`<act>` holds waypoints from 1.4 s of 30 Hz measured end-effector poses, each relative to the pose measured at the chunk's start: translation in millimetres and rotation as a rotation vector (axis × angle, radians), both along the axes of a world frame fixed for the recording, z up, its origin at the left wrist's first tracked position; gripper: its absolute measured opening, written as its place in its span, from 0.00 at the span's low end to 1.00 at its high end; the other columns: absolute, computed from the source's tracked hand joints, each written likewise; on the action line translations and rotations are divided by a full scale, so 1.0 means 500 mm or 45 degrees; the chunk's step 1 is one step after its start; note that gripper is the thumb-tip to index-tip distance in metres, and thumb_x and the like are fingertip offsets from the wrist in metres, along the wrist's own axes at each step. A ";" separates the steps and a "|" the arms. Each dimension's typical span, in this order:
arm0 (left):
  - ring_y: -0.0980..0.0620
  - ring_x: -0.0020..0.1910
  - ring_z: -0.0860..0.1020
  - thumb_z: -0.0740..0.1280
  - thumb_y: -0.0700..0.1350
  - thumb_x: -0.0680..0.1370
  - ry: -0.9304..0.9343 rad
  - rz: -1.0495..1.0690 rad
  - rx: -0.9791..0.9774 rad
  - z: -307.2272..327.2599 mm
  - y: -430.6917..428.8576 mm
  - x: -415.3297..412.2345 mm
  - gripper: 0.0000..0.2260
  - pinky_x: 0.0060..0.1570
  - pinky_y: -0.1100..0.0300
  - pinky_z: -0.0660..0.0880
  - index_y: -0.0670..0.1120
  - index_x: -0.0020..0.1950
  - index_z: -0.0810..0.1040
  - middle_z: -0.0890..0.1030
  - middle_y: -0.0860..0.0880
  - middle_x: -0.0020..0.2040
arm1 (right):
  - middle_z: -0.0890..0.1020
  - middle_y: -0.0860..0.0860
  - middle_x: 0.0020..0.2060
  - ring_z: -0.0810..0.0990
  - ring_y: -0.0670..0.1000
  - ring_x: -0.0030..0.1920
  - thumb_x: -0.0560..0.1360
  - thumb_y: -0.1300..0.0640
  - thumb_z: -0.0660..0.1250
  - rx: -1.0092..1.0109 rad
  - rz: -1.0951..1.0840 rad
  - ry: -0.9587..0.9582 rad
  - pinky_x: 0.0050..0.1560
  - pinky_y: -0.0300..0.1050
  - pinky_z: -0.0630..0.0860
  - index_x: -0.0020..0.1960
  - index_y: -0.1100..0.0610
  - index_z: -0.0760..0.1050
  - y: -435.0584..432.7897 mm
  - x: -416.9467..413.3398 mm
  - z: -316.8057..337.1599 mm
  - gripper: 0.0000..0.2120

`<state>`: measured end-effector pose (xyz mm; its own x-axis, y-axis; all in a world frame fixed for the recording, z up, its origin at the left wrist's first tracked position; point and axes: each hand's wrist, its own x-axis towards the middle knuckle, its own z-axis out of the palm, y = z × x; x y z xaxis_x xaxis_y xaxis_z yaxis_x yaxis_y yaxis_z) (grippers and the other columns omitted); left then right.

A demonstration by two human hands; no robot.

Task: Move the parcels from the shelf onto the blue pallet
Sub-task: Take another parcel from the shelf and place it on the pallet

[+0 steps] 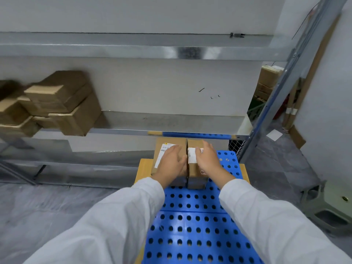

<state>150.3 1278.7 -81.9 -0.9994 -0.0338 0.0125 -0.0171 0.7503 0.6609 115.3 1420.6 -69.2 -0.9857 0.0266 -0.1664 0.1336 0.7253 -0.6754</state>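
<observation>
Two brown cardboard parcels with white labels stand side by side on the blue perforated pallet (190, 225). My left hand (172, 164) lies flat on top of the left parcel (162, 149), fingers straight. My right hand (208, 160) lies over the right parcel (194, 168), fingers spread across its label. Both arms wear white sleeves. On the metal shelf (171, 122) at the left, several more brown parcels (61, 103) are stacked, blurred.
A yellow-brown board (142, 168) lies under the pallet. The shelf's metal upright (270, 103) slants at the right, with more boxes (268, 79) behind it. A grey metal base (327, 206) sits on the floor at the right. A shelf beam crosses above.
</observation>
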 end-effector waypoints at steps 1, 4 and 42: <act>0.49 0.74 0.64 0.62 0.49 0.82 0.020 -0.023 -0.028 0.021 -0.018 0.002 0.22 0.71 0.57 0.59 0.44 0.75 0.67 0.68 0.47 0.74 | 0.63 0.56 0.74 0.63 0.57 0.72 0.82 0.52 0.53 0.003 0.072 0.027 0.69 0.52 0.63 0.77 0.58 0.58 -0.020 0.003 0.023 0.25; 0.49 0.75 0.61 0.62 0.49 0.81 0.143 -0.010 -0.121 0.103 -0.101 0.020 0.24 0.72 0.58 0.56 0.43 0.76 0.65 0.64 0.46 0.77 | 0.64 0.56 0.74 0.64 0.56 0.73 0.82 0.52 0.55 0.029 0.315 0.115 0.70 0.50 0.62 0.76 0.59 0.60 -0.112 0.021 0.101 0.24; 0.50 0.74 0.63 0.64 0.50 0.80 0.412 0.555 -0.684 0.343 -1.388 0.426 0.25 0.72 0.57 0.60 0.44 0.76 0.64 0.67 0.47 0.75 | 0.74 0.55 0.59 0.76 0.57 0.56 0.80 0.48 0.57 0.383 1.079 0.672 0.52 0.50 0.72 0.66 0.58 0.67 -1.395 0.296 0.332 0.19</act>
